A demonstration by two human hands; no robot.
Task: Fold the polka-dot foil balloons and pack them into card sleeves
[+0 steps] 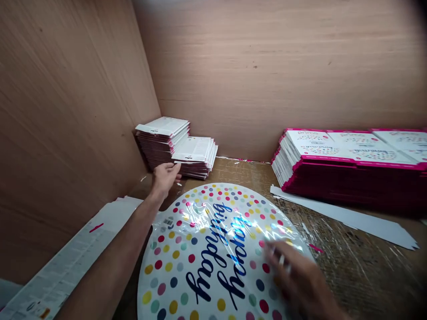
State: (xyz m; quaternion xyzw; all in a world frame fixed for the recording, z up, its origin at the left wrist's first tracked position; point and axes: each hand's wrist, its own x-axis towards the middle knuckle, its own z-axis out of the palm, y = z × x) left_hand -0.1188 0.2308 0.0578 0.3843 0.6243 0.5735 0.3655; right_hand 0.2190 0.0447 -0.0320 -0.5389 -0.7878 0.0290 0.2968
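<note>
- Your left hand [165,179] is at the corner of the front stack of flat packs [193,151], with the fingers close together and touching its lower edge. I cannot tell whether you are gripping the stack.
- Your right hand [293,278] is blurred, its fingers spread wide over the lower right of the foil balloon [207,262]. It holds nothing that I can see.
- The balloon is round and polka-dotted, with "happy birthday" script and a barcode label [167,221], and is sealed in a clear plastic sleeve. It lies flat on the counter [353,253] directly before you, outside every stack.
- In place: the front stack and a rear stack [163,133] stand side by side in the corner of the brown board walls [73,111]. Piles of pink-edged cartons [347,169] lie on the right.
- Not stacked: the balloon, a white card strip [343,215] and a printed sheet [63,262].
</note>
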